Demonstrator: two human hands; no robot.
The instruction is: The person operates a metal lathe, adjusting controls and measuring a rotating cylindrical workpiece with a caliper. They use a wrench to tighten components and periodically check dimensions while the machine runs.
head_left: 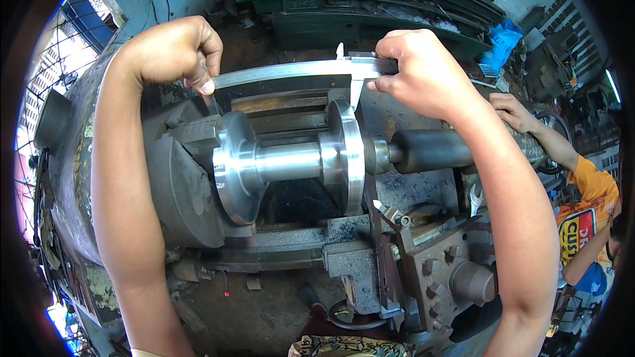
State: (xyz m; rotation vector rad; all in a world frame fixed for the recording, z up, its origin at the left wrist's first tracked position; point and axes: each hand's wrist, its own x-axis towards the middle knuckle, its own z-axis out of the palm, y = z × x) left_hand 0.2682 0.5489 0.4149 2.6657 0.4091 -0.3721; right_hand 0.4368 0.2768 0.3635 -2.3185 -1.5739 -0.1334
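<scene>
A long steel vernier caliper (284, 75) spans above a shiny, spool-shaped metal workpiece (288, 160) with a round flange at each end. My left hand (169, 49) is closed, pinching the caliper's left end near the left flange. Closed around the dark part at the caliper's right end is my right hand (423, 69), beside the sliding jaw (356, 92). That jaw points down at the right flange's upper edge; whether it touches is unclear. The workpiece sits between the lathe chuck (182, 192) on the left and the dark cylindrical tailstock (430, 150) on the right.
A tool post (450, 277) with several bolts stands at the near right, an open-end wrench (475, 198) close by. At the right, another person's hand (512, 112) rests near a handwheel. A green machine (370, 0) and a blue bag (503, 46) are at the back.
</scene>
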